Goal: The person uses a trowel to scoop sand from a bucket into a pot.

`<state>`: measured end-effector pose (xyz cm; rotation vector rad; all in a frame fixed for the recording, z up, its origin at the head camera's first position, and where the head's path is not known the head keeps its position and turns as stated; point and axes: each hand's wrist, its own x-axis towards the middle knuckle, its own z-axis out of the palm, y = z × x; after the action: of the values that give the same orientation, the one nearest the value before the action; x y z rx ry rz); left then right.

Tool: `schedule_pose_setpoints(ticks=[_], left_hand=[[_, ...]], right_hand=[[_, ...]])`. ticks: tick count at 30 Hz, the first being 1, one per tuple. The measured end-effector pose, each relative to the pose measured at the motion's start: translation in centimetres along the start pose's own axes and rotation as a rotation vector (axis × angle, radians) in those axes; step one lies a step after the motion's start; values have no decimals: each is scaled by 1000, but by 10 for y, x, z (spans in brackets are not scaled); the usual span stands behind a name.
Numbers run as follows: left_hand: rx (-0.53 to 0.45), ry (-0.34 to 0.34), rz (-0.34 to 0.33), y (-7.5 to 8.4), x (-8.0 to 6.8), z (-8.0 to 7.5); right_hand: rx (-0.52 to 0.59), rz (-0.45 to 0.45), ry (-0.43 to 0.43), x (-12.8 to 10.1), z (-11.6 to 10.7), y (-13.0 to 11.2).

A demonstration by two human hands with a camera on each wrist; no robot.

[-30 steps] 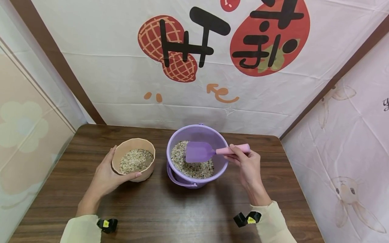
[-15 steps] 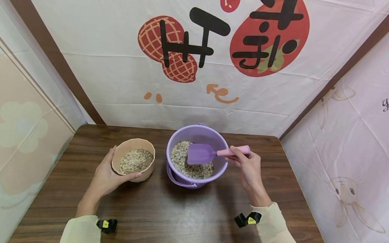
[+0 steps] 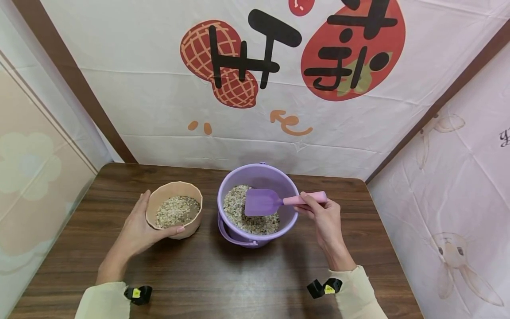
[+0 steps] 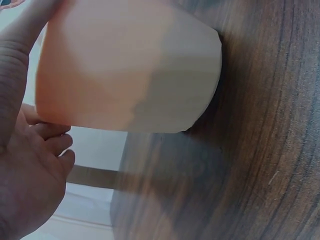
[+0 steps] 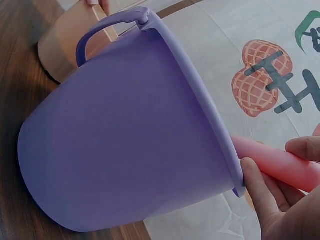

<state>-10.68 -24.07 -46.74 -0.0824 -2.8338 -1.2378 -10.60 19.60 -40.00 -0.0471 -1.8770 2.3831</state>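
Observation:
A tan bowl [image 3: 175, 191] with grain in it stands on the brown table [image 3: 199, 274]; my left hand [image 3: 139, 228] grips it from the left and near side, thumb on the front rim. In the left wrist view the bowl [image 4: 130, 65] fills the frame above my left hand's palm [image 4: 25, 170]. A purple bucket [image 3: 258, 177] of mixed grain stands to its right. My right hand [image 3: 322, 215] holds the pink handle of a purple scoop [image 3: 260, 202], whose blade hangs over the grain inside the bucket. The right wrist view has the bucket wall [image 5: 125, 150] and the pink handle [image 5: 280, 162] in my fingers.
The table's back edge meets a cloth backdrop [image 3: 255, 88] printed with a peanut and a strawberry. Patterned cloth screens stand left and right. The bucket's handle [image 3: 235, 237] hangs down on its near side. Bare table lies between me and the two vessels.
The scoop has dipped slightly and shifted a little right inside the bucket. The left hand and bowl have stayed put.

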Motion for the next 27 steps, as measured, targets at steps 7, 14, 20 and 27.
schedule_pose_setpoints(ticks=[7, 14, 20, 27], left_hand=[[7, 11, 59, 22, 0, -4], [-62, -68, 137, 59, 3, 8], [-95, -165, 173, 85, 9, 28], [-160, -222, 192, 105, 14, 48]], right_hand=[[-1, 16, -5, -1, -1, -1], [-4, 20, 12, 0, 0, 0], [10, 25, 36, 1, 0, 1], [11, 30, 38, 1, 0, 1]])
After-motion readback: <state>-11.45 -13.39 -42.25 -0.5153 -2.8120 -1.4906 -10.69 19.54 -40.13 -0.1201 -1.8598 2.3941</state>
